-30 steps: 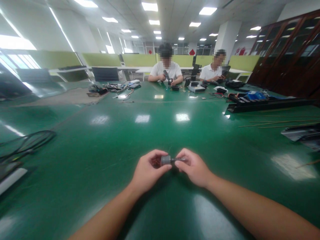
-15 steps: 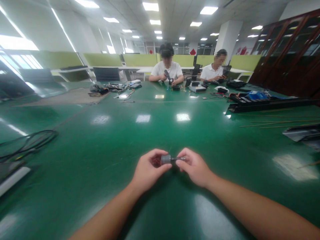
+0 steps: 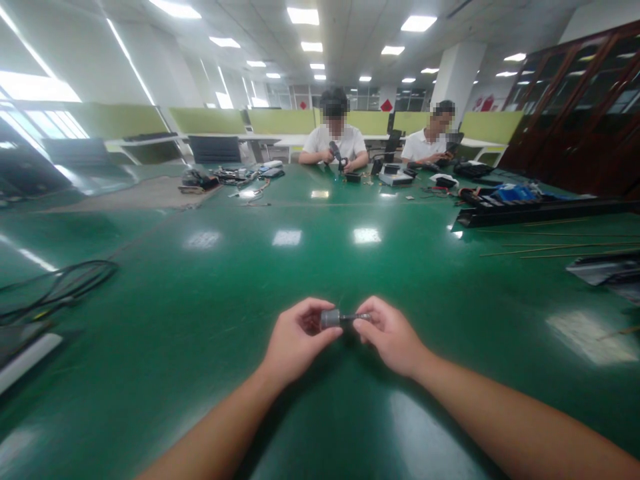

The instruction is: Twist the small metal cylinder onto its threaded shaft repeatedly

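Two bare hands meet over the near middle of the green table (image 3: pixel 320 267): the left hand (image 3: pixel 294 340) curls thumb and fingers around a grey cylinder (image 3: pixel 330 319), and the right hand (image 3: pixel 393 337) pinches the thin dark shaft (image 3: pixel 349 317) on its right side. Black cables (image 3: pixel 75 283) lie left; thin rods (image 3: pixel 555 247) lie right. Farther off, a person (image 3: pixel 334 141) in white holds a dark tool (image 3: pixel 335 150).

The far end of the thin dark shaft (image 3: pixel 349 317) is partly covered by the fingers of the right hand (image 3: pixel 395 337), and one end of the grey cylinder (image 3: pixel 331 319) by the left hand (image 3: pixel 293 341). The black cables (image 3: pixel 85 277) are cut off at the left edge. The small parts (image 3: pixel 240 175) across the bench (image 3: pixel 320 267) are too blurred to be identified.
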{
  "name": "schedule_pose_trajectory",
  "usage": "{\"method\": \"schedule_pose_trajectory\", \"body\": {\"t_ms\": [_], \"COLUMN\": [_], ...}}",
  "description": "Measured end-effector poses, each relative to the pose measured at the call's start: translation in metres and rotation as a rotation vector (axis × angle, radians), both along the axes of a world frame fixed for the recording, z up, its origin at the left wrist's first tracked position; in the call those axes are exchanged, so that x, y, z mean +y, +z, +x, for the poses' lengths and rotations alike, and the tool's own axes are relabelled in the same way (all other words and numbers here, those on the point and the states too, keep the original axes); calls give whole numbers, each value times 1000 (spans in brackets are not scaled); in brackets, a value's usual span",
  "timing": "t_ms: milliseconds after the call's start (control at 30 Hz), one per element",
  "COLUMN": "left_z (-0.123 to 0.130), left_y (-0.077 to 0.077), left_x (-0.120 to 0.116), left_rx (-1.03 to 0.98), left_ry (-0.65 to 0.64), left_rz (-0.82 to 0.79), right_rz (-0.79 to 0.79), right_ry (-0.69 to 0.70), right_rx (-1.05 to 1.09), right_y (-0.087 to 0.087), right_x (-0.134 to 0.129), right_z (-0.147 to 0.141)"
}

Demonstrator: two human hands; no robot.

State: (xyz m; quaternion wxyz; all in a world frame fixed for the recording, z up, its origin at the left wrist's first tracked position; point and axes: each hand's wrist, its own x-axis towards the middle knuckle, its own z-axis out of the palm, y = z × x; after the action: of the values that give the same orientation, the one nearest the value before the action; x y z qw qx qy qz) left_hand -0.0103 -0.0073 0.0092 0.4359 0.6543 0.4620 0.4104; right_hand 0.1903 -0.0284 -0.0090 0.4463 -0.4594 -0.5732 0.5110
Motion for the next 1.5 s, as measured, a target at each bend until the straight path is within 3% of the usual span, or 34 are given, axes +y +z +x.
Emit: {"method": "schedule_pose_trajectory", "body": {"t_ms": [1500], "left_z": [-4], "left_y": [-4], "left_x": [7], "left_rx": [-119], "left_ry": [16], "left_rz": [-72], "right_rz": [9], "right_ry": [-34], "right_rx": [53], "right_y": [-10], "right_x": [8], "right_z": [2]}}
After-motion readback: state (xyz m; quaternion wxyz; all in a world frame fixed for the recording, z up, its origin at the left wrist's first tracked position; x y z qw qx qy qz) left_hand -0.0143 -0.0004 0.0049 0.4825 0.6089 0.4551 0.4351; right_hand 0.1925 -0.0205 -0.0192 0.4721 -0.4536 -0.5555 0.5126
